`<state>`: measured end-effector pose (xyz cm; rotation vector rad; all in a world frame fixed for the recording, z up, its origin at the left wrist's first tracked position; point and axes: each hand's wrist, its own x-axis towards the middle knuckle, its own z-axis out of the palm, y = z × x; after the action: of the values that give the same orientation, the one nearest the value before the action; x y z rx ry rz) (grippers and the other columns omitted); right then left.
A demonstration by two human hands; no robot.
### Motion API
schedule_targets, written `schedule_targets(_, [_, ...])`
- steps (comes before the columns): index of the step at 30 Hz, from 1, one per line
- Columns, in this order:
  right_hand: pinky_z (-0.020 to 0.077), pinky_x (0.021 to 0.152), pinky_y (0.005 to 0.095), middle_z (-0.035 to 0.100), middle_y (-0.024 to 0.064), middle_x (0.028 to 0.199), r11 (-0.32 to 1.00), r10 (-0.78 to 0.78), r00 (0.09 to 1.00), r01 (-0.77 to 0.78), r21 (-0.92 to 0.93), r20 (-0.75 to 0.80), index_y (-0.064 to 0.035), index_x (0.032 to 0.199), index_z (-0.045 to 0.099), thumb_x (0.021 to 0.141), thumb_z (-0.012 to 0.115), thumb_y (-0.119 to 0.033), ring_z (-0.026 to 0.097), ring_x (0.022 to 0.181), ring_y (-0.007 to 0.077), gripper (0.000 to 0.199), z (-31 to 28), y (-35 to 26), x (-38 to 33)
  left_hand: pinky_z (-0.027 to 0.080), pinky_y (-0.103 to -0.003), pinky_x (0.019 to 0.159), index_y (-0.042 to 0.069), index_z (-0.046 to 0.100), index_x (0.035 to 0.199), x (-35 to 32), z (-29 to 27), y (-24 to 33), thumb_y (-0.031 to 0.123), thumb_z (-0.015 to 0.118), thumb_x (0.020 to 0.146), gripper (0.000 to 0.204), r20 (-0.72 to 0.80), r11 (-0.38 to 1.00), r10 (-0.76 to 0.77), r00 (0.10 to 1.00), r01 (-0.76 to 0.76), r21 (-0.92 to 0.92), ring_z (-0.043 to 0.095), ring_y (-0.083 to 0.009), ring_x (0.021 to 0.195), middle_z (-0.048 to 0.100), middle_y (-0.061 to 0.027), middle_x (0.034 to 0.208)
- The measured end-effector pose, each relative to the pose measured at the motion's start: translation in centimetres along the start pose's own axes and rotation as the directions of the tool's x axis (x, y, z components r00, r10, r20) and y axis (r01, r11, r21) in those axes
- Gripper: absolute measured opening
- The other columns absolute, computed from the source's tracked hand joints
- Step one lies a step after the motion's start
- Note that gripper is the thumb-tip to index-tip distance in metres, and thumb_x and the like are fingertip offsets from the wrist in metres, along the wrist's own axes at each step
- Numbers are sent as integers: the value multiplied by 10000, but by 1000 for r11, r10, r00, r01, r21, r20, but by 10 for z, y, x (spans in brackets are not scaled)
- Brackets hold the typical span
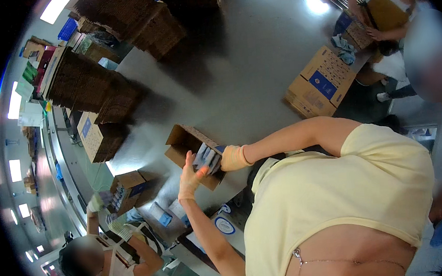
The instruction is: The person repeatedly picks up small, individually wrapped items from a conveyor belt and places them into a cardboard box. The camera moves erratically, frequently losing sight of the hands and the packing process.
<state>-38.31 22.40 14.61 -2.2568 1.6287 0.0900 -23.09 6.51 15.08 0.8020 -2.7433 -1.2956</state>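
You're loading small packs (207,158) into the open cardboard box (183,140). Your right hand (234,158) grips them; your left hand (189,177) is spread beside. Next, I'd judge, seat them flat inside

Both arms reach toward the open cardboard box (191,153). The gloved left hand (189,177) is raised at its near edge, fingers spread; the gloved right hand (232,158) is curled at its rim.

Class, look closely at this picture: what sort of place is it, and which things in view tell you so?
Probably a packing line in a warehouse or factory: tall stacks of flattened cardboard, open cartons being filled with small packs, and other workers packing boxes nearby.
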Motion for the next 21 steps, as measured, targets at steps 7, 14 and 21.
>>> schedule_targets(7, [527,539,437,671,133,787,999,27,999,-26,-28,25,-106,861,634,796,547,-191,664,658,326,138,14,-15,5,495,-452,819,44,505,1151,33,68,16,262,437,911,332,171,626,-221,960,5,780,611,-354,1017,620,-165,1110])
schedule_targets(14, [542,566,451,667,154,768,988,147,989,-147,37,25,-125,919,634,829,522,-201,665,675,358,162,26,-13,-13,458,-450,888,30,572,1123,21,78,29,310,400,894,401,239,891,-385,892,291,348,576,-371,1054,600,-203,1144])
schedule_targets(21, [533,572,420,676,120,805,992,93,995,-90,-83,36,-99,908,622,798,555,-105,680,705,298,130,16,-18,-13,385,-394,999,32,551,1211,-27,84,33,274,422,898,415,-219,979,-177,960,150,-135,485,-347,1189,531,-200,1269])
